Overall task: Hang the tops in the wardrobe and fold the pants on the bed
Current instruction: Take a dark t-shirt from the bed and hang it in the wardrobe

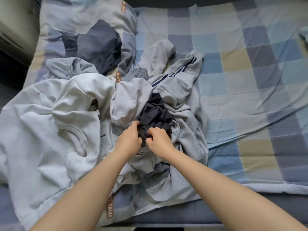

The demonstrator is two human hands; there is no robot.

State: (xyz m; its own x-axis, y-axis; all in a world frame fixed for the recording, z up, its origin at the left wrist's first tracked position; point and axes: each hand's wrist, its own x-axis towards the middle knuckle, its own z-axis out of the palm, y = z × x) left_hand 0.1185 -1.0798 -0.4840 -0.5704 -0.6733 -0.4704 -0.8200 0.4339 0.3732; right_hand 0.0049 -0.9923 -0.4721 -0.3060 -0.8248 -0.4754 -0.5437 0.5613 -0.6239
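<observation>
A heap of clothes lies in the middle of the bed (250, 72). On top is a crumpled dark navy garment (155, 114). My left hand (129, 137) and my right hand (159, 139) both grip its near edge, fingers curled into the cloth. Under it lies a grey garment with dark side stripes (180, 84), spread toward the right. A white sweatshirt with a dark print (55, 117) sprawls to the left. Further back, another dark blue garment (100, 47) lies on the pillow.
The bed has a blue, grey and beige checked sheet, bare on its right half. A matching pillow (80, 17) sits at the back left. A grey piece of furniture (15, 27) stands beyond the bed's left edge. The near mattress edge (216, 212) is dark blue.
</observation>
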